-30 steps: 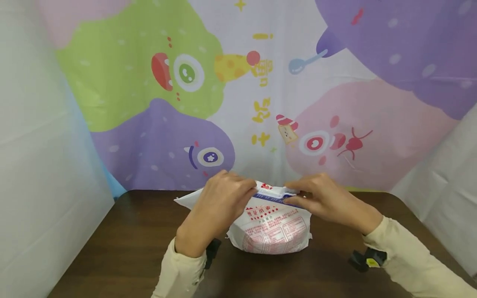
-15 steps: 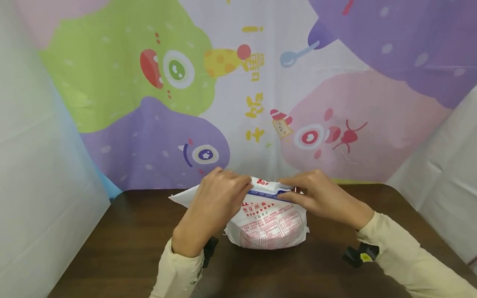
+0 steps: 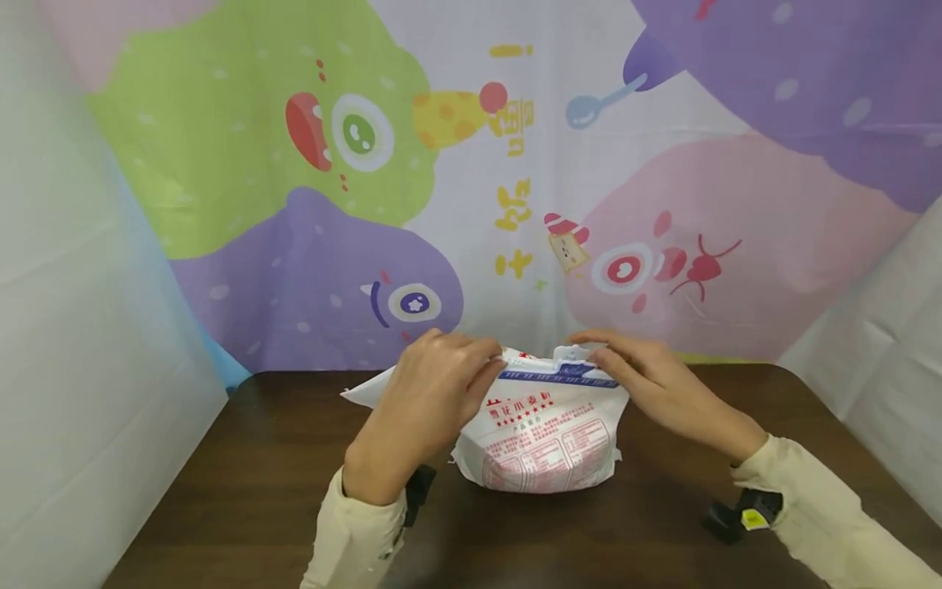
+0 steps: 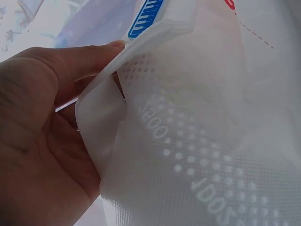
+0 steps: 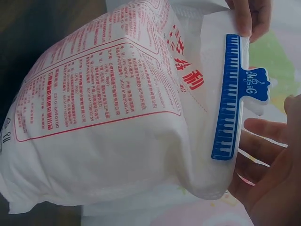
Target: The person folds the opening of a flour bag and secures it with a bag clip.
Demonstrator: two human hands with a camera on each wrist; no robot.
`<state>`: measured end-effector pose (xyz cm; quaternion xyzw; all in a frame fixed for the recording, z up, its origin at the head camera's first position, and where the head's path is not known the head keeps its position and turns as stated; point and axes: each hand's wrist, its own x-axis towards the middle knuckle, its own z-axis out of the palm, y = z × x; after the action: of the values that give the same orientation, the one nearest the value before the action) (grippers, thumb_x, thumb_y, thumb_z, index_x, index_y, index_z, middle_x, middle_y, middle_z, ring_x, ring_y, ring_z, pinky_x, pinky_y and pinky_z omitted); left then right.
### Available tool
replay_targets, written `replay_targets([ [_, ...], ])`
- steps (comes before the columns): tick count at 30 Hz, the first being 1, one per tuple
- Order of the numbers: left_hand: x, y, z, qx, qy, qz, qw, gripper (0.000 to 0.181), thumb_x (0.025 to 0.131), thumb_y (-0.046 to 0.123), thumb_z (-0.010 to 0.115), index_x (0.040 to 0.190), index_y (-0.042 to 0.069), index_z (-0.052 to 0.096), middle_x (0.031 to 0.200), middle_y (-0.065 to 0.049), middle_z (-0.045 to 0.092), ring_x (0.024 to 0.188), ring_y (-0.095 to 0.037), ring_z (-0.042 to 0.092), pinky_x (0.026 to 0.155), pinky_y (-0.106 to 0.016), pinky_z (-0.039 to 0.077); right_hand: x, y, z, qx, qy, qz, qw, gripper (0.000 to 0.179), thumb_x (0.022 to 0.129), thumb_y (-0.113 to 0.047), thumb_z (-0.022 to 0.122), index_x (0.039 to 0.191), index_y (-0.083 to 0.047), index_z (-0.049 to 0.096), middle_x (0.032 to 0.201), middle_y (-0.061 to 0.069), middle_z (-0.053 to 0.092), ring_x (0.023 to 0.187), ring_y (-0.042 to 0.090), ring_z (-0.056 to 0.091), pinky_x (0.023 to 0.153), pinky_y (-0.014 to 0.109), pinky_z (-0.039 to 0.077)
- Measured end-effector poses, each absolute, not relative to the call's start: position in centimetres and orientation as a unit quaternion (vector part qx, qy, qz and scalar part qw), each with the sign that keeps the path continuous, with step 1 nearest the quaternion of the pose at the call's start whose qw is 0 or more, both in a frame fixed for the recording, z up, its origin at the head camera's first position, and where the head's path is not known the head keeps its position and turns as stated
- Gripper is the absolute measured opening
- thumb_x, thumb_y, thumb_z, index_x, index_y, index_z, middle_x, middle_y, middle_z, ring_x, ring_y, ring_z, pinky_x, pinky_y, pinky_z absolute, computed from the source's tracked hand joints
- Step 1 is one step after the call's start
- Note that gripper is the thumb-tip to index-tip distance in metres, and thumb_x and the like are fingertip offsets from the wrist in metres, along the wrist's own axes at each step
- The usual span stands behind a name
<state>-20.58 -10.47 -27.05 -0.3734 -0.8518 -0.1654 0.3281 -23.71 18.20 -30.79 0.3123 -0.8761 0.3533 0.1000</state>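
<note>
A white flour bag (image 3: 545,458) with red print stands on the table, its top folded over. A blue clip with a piano-key pattern (image 5: 228,101) is clamped across the fold, its handle toward my right hand. My left hand (image 3: 430,409) pinches the folded top edge near the clip's left end; thumb and fingers are on the white plastic (image 4: 101,127) in the left wrist view. My right hand (image 3: 666,393) is at the clip's right end, fingers spread and loosely bent beside the clip's handle, holding nothing in the right wrist view (image 5: 270,160).
The brown table (image 3: 250,491) runs to a cartoon-printed cloth (image 3: 353,270) hanging behind. White cloth walls (image 3: 66,327) stand at both sides. A small dark camera (image 3: 743,511) is strapped at each wrist.
My right hand has let go of the clip's handle and drawn a little to the right, leaving the clip on the fold. My left hand keeps its pinch.
</note>
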Motion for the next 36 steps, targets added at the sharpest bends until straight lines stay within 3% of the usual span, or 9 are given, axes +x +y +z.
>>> replay_targets([
  [2, -20.6, -10.4, -27.0, -0.372, -0.852, -0.167, 0.328, 0.007, 0.09, 0.008, 0.071, 0.086, 0.014, 0.071, 0.072, 0.007, 0.066, 0.063, -0.011, 0.059, 0.063, -0.031, 0.041, -23.6, 18.6, -31.0, 0.309, -0.875, 0.356, 0.113, 0.032, 0.105, -0.021, 0.049, 0.135, -0.019, 0.061, 0.128, -0.006, 0.065, 0.109, 0.011, 0.065, 0.094, 0.033, 0.05],
  [4, -20.5, -10.4, -27.0, -0.371, -0.852, -0.169, 0.328, 0.006, 0.09, 0.008, 0.071, 0.086, 0.013, 0.071, 0.073, 0.006, 0.067, 0.063, -0.011, 0.059, 0.063, -0.031, 0.041, -23.5, 18.7, -31.3, 0.319, -0.871, 0.349, 0.132, 0.03, 0.102, -0.019, 0.057, 0.13, -0.015, 0.064, 0.119, -0.005, 0.069, 0.102, 0.011, 0.067, 0.088, 0.029, 0.053],
  [8, -20.4, -10.2, -27.2, -0.372, -0.854, -0.173, 0.32, 0.006, 0.09, 0.009, 0.072, 0.086, 0.014, 0.07, 0.071, 0.008, 0.064, 0.061, -0.01, 0.055, 0.062, -0.03, 0.04, -23.5, 18.8, -32.2, 0.351, -0.858, 0.332, 0.176, 0.026, 0.087, -0.012, 0.077, 0.113, -0.009, 0.072, 0.1, -0.004, 0.073, 0.083, 0.006, 0.066, 0.069, 0.026, 0.055],
  [11, -20.3, -10.1, -27.3, -0.374, -0.855, -0.177, 0.312, 0.007, 0.09, 0.01, 0.072, 0.085, 0.014, 0.069, 0.069, 0.009, 0.062, 0.061, -0.01, 0.053, 0.062, -0.03, 0.039, -23.5, 18.7, -32.9, 0.363, -0.849, 0.327, 0.202, 0.023, 0.08, -0.006, 0.082, 0.102, -0.008, 0.075, 0.09, -0.005, 0.073, 0.073, 0.003, 0.063, 0.06, 0.024, 0.053],
  [16, -20.2, -9.9, -27.4, -0.369, -0.858, -0.173, 0.314, 0.007, 0.09, 0.009, 0.072, 0.085, 0.014, 0.07, 0.07, 0.008, 0.063, 0.062, -0.011, 0.056, 0.064, -0.031, 0.04, -23.4, 18.8, -33.2, 0.361, -0.848, 0.329, 0.207, 0.02, 0.081, -0.005, 0.081, 0.1, -0.009, 0.076, 0.088, -0.006, 0.074, 0.07, 0.003, 0.061, 0.06, 0.019, 0.051],
  [24, -20.5, -9.8, -27.1, -0.358, -0.852, -0.15, 0.35, 0.007, 0.089, 0.007, 0.07, 0.084, 0.012, 0.069, 0.068, 0.004, 0.063, 0.066, -0.015, 0.059, 0.071, -0.035, 0.042, -23.9, 18.4, -32.3, 0.358, -0.85, 0.323, 0.211, 0.018, 0.082, -0.004, 0.08, 0.099, -0.007, 0.076, 0.089, -0.003, 0.073, 0.069, 0.005, 0.061, 0.058, 0.023, 0.052],
  [28, -20.4, -10.0, -27.3, -0.354, -0.846, -0.164, 0.365, 0.004, 0.09, 0.006, 0.07, 0.093, 0.009, 0.07, 0.079, 0.0, 0.069, 0.077, -0.02, 0.061, 0.079, -0.038, 0.042, -24.2, 18.1, -32.3, 0.364, -0.844, 0.33, 0.216, 0.017, 0.082, -0.004, 0.079, 0.099, -0.005, 0.076, 0.089, -0.001, 0.074, 0.072, 0.005, 0.064, 0.06, 0.02, 0.053],
  [36, -20.1, -10.2, -27.1, -0.333, -0.835, -0.159, 0.409, 0.02, 0.09, 0.005, 0.069, 0.11, 0.007, 0.071, 0.109, -0.007, 0.071, 0.106, -0.028, 0.06, 0.094, -0.051, 0.039, -24.5, 17.9, -32.3, 0.34, -0.847, 0.341, 0.225, 0.009, 0.085, -0.007, 0.078, 0.093, -0.008, 0.075, 0.079, -0.005, 0.068, 0.068, 0.008, 0.058, 0.063, 0.026, 0.056],
])
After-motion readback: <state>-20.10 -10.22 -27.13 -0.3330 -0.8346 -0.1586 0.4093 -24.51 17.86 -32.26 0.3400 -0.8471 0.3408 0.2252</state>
